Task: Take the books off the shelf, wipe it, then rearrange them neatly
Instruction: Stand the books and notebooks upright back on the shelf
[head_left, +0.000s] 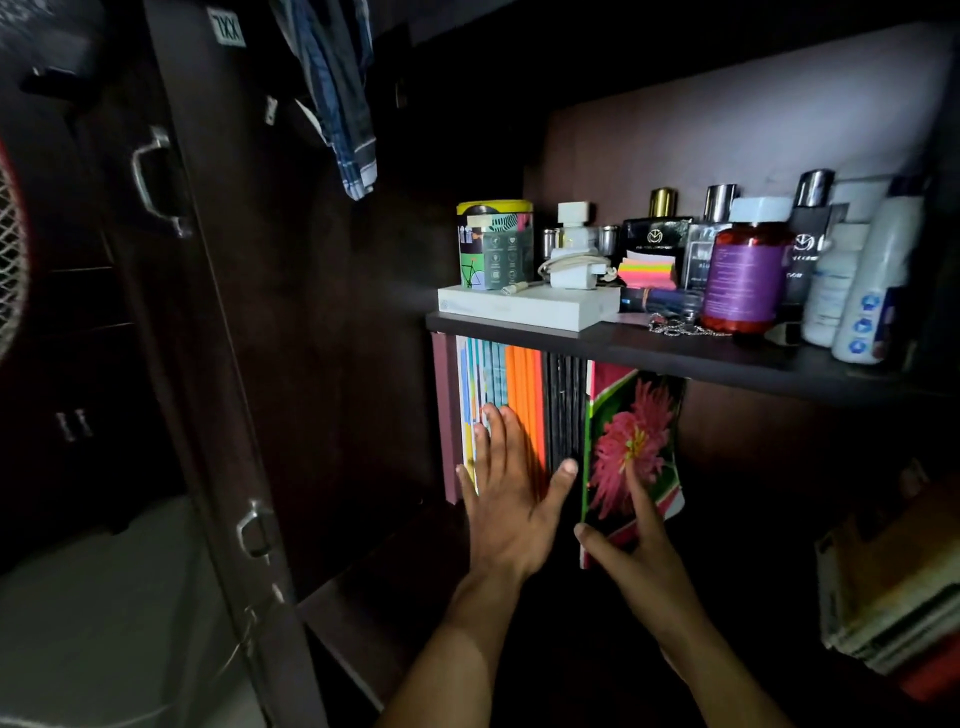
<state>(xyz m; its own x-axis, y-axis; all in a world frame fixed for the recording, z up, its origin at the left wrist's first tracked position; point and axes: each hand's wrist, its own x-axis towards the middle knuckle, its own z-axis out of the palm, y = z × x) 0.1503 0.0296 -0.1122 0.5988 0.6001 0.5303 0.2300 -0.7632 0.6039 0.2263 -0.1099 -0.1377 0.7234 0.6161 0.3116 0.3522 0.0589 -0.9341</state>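
Nearest, the right hand (631, 540) pinches the lower corner of the flower-cover notebook (634, 447), thumb under the edge and a finger on its cover. The left hand (511, 493) lies flat, fingers straight, against the spines of the upright row of books (524, 395) and closes on nothing. The notebook stands at the right end of this row, on the lower shelf under the shelf board (649, 348). It looks thin, light and floppy, so I would take it near the spine.
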